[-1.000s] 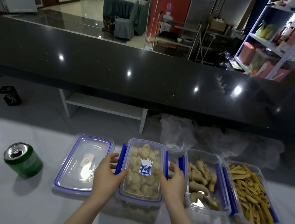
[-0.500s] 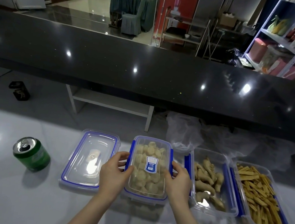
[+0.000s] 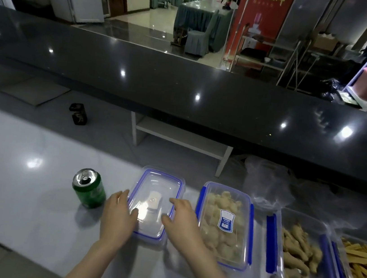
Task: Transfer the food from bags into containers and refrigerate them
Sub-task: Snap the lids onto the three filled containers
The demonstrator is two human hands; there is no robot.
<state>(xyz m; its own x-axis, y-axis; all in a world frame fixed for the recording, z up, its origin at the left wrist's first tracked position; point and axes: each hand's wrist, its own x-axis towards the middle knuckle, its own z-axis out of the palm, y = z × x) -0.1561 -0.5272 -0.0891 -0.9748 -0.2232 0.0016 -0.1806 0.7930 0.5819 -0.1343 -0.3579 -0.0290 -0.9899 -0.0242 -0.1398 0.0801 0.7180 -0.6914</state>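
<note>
Clear plastic containers with blue trim sit in a row along the near part of the pale grey counter (image 3: 18, 186). The leftmost item in the row is a loose clear rectangular lid with a blue rim (image 3: 154, 203), lying flat on the counter. Both hands are at it: the left hand (image 3: 118, 218) lies along the lid's left edge with its fingers loosely curved beside the rim and its thumb over the lid's top surface, and the right hand (image 3: 181, 221) rests over the lid's right side with its thumb on the top and its fingers spread and slightly bent. Whether either hand has actually gripped the lid cannot be told.

Just right of the lid stands a closed clear container with blue side clips and a blue label on its lid (image 3: 224, 224), filled with pale round dumpling-like pieces. Further right is an open clear container holding tan, knobbly ginger-like pieces (image 3: 298, 254), and at the far right edge another open container of thin yellow-orange strips (image 3: 365, 265). Crumpled clear plastic bags (image 3: 266, 181) lie on the counter behind the containers, on their far side.

Left of the lid, near the left hand but apart from it, an opened green drink can (image 3: 89, 188) stands upright. A glossy black raised bar top (image 3: 185, 87) runs across the far side of the counter.
</note>
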